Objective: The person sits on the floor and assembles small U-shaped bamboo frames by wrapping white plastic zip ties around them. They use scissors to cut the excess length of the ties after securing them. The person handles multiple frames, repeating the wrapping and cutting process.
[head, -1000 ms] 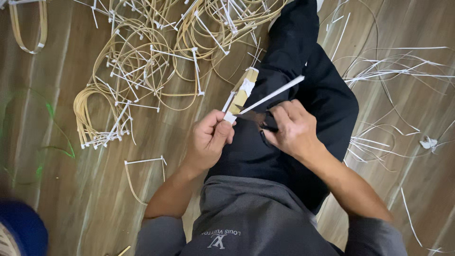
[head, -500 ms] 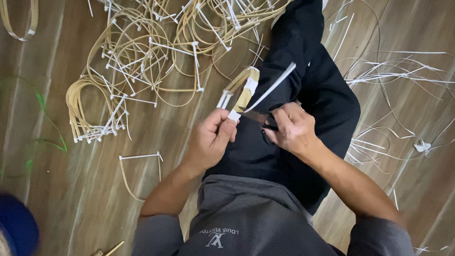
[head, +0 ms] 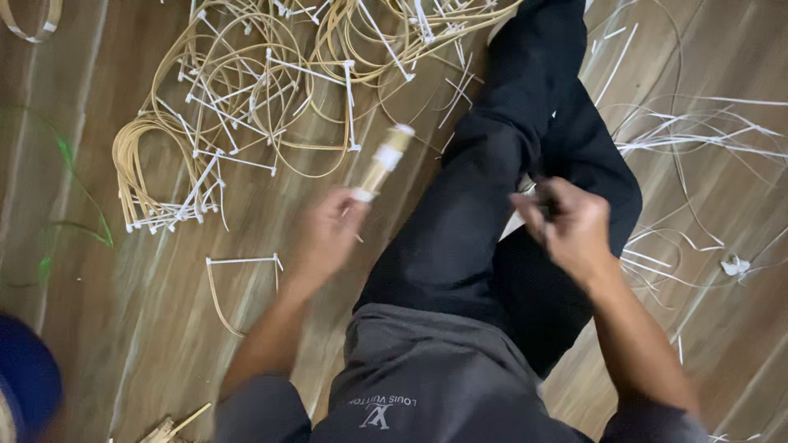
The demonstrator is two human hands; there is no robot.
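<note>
My left hand [head: 328, 234] grips the lower end of a short bundle of tan cane strips [head: 384, 160] bound with white ties. The bundle points up and to the right over the wooden floor, just left of my black-trousered leg [head: 492, 180]. My right hand [head: 568, 226] hovers over my lap, apart from the bundle. Its fingers are curled around what looks like a small dark tool [head: 538, 197], which is blurred.
Many looped cane bundles fastened with white ties [head: 246, 90] lie on the wooden floor ahead and to the left. One small tied loop [head: 238, 283] lies near my left forearm. Cut white tie ends [head: 689, 139] are scattered on the right. A blue object [head: 25, 377] sits at the bottom left.
My hands have drawn apart: the left carried the bundle leftward off my lap, the right pulled back to the right. The long white tie tail no longer sticks out of the bundle.
</note>
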